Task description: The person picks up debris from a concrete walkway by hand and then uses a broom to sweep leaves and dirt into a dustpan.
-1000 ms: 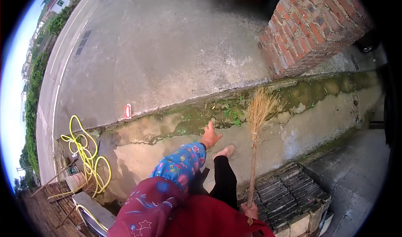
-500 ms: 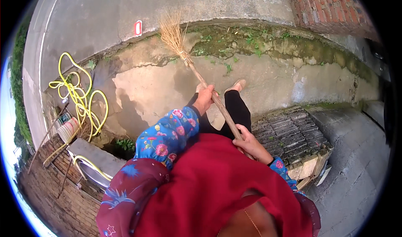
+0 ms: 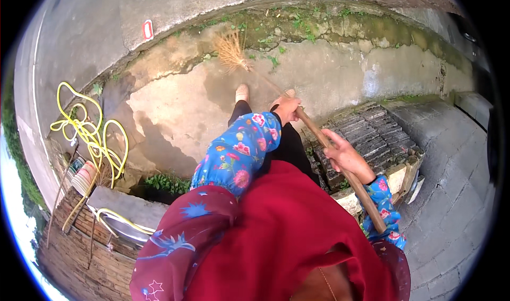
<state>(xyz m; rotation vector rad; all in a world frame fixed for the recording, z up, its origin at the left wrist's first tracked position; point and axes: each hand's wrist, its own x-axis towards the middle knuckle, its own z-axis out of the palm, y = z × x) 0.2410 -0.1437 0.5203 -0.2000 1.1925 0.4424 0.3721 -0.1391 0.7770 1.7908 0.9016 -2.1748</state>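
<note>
A long-handled twig broom (image 3: 366, 202) slants across in front of me, its straw-coloured bristles on the ground at the far side. The upper stretch of its wooden handle ends beside my right forearm. My left hand (image 3: 287, 110) is closed round the handle about midway, above my right leg. Nearer the butt end, my right hand (image 3: 346, 156) holds the handle more loosely, with one finger or the thumb stretched out. Under the bristles lies stained concrete (image 3: 175, 104) next to a mossy, weedy strip (image 3: 276, 32).
A yellow hose (image 3: 101, 136) lies tangled at the left, near a stacked pink-and-white bucket (image 3: 84, 176) and a grey stone-like trough (image 3: 125, 205). Stacked dark tiles (image 3: 366, 139) stand close at my right. A raised concrete edge (image 3: 212, 6) runs along the far side.
The bristles have come nearer and slightly right. The handle has slid back past my right hand, so its butt now shows by my right forearm. Both hands have moved right.
</note>
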